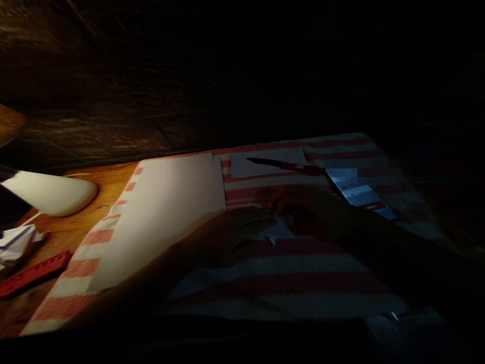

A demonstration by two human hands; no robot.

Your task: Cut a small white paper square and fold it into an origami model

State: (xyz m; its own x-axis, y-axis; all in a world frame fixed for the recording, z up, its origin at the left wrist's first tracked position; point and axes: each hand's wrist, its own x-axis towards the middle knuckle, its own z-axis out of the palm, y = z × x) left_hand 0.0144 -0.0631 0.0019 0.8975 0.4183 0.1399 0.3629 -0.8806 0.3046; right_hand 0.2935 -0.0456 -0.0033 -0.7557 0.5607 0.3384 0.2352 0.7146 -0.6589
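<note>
A small white piece of folded paper (283, 228) lies low over the striped cloth, between my two hands. My left hand (252, 227) reaches in from the left, its fingers closed at the paper's left side. From the right, my right hand (312, 210) has its bent fingers pinched at the paper's upper edge. One pointed paper corner sticks out below the fingertips. Deep shadow covers both hands, so the exact finger contacts are hard to see. Left of my hands lies a large white sheet (162, 202), partly under my left forearm.
A knife (288, 165) rests across a smaller paper (242, 164) at the back. Beside its handle lies a lit phone (359, 194). A striped cloth (322, 263) covers the table. At left are a white lamp (56, 192), crumpled paper (17, 245) and a red strip-like object (36, 273).
</note>
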